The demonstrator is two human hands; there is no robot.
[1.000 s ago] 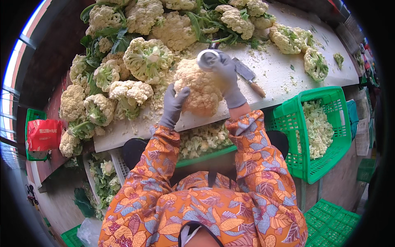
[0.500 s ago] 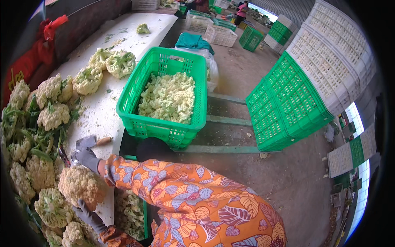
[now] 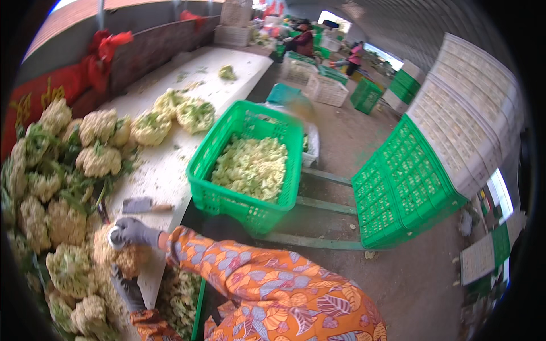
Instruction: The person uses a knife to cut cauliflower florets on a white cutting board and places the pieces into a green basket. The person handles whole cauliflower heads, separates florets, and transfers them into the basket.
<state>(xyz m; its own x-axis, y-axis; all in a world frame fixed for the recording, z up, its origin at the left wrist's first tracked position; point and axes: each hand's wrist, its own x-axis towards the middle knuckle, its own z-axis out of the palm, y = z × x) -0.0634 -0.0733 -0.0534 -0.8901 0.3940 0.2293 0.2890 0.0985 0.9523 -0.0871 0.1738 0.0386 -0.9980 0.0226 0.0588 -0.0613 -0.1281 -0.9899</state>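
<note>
A long white tabletop (image 3: pixel 165 176) was flanked by a bare floor (image 3: pixel 404 284) bearing stacked crates (image 3: pixel 404 187), its left side heaped with cauliflowers (image 3: pixel 68 221). A cleaver (image 3: pixel 137 205) was laid just beyond the hands, and a green crate (image 3: pixel 242 213) of florets was set by the right edge. At the near end, one peach-tinted cauliflower (image 3: pixel 126 260) was touched by both gloved hands: a white ring (image 3: pixel 115 238) was gripped in the right hand's (image 3: pixel 139 232) curled fingers, while the left hand's (image 3: pixel 129 292) closure could not be told.

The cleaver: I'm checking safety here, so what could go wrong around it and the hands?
The right hand is close to the cleaver and might bump it off the table. The white round object in that hand could slip on the cauliflower, possibly toward the left hand.
</note>
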